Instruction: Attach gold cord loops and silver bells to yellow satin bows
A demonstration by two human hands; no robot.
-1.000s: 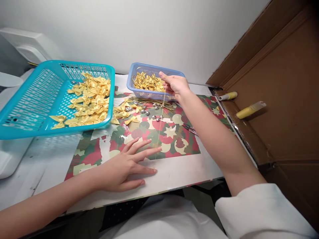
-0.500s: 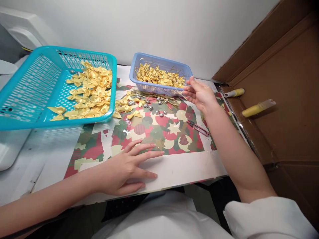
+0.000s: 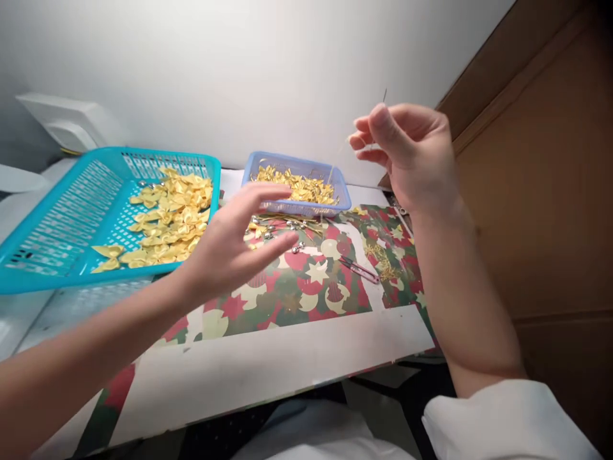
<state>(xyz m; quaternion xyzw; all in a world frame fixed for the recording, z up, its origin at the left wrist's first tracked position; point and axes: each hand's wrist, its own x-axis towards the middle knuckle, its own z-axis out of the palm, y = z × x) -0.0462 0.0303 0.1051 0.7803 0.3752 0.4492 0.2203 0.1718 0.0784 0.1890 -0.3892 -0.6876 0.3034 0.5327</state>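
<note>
My right hand (image 3: 412, 153) is raised in front of the wall, thumb and forefinger pinching a needle (image 3: 384, 96) whose thin dark end sticks up. A pale thread (image 3: 331, 171) trails from near these fingers toward the small blue basket (image 3: 345, 203). My left hand (image 3: 234, 239) hovers over the table with thumb and fingers apart, holding nothing. It covers part of the small basket, which is full of yellow bows with gold cords (image 3: 306, 188). Loose silver bells (image 3: 297, 247) and gold wire-like strips (image 3: 301, 219) lie beyond my left hand.
A large turquoise basket (image 3: 216, 191) with yellow satin bows (image 3: 186, 204) stands at the left. Pink-handled thread snips (image 3: 359, 269) lie on the patterned table cover (image 3: 292, 303), beside gold thread scraps (image 3: 383, 263). A cardboard panel (image 3: 546, 211) rises at the right.
My right hand has lifted up and away from the small basket with the needle. My left hand has risen off the table toward the basket. The whole view has tilted upward.
</note>
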